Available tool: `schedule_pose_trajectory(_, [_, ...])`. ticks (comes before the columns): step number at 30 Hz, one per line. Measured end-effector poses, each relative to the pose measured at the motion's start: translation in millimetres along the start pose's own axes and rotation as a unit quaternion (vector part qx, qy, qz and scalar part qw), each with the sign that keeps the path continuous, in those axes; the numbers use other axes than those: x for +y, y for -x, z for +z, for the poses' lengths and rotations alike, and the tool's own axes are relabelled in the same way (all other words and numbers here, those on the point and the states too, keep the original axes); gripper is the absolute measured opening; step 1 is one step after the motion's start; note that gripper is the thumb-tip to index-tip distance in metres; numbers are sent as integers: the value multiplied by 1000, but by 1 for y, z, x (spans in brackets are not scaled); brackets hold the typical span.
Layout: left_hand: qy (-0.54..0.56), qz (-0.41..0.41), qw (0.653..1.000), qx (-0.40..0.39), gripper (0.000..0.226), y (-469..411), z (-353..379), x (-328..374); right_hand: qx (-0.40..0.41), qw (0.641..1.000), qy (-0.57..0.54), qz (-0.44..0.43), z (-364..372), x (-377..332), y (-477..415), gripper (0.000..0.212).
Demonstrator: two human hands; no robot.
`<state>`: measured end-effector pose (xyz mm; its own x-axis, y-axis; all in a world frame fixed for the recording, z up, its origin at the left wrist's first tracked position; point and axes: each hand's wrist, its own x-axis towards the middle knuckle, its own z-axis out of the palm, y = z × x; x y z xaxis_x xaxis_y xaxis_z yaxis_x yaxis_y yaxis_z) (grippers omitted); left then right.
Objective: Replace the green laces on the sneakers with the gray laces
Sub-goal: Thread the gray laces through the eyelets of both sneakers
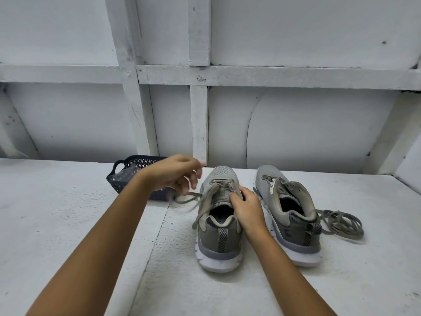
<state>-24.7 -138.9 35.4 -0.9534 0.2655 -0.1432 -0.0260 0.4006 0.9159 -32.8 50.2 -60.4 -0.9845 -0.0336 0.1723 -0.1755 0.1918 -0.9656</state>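
Two sneakers: grey mesh left sneaker (216,245) and right sneaker (268,179), frame centre, on white worktop (68,213).
Left grip (175,172): pinching drab flat lace (189,198) trailing off left sneaker.
Right grip (247,208): curled on left sneaker's eyelet edge.

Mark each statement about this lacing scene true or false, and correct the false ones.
1. The left sneaker and right sneaker stand on the white surface. True.
2. The right hand grips the right sneaker. False: it grips the left sneaker at its lacing.
3. A loose lace lies coiled beside the right sneaker. True.
4. The basket is red. False: it is dark blue.
5. The left hand lies flat on the surface. False: it is raised, holding a lace end.
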Motion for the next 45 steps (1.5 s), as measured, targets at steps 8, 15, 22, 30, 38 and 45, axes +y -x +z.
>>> schedule_pose_trajectory(8, [-467,-22,883,49,41,-50,52,8,-3,1000,-5,-5,-2,-4,2,17])
schedule_pose_trajectory(15, [-483,1,859,169,18,-56,66,4,0,1000,16,2,-1,-4,0,16])
schedule_pose_trajectory(22, [-361,-17,924,126,34,-40,54,11,11,999,36,22,1,-3,-2,20])
schedule_pose_trajectory(30, [-289,-15,955,68,28,-16,49,12,26,998,46,32,2,0,-6,21])
schedule_pose_trajectory(38, [13,16,999,43,22,2,33,13,-54,993,98,-37,-7,-14,-8,49])
schedule_pose_trajectory(45, [119,31,988,-92,23,23,26,16,-150,944,224,-191,-21,-66,-19,21])
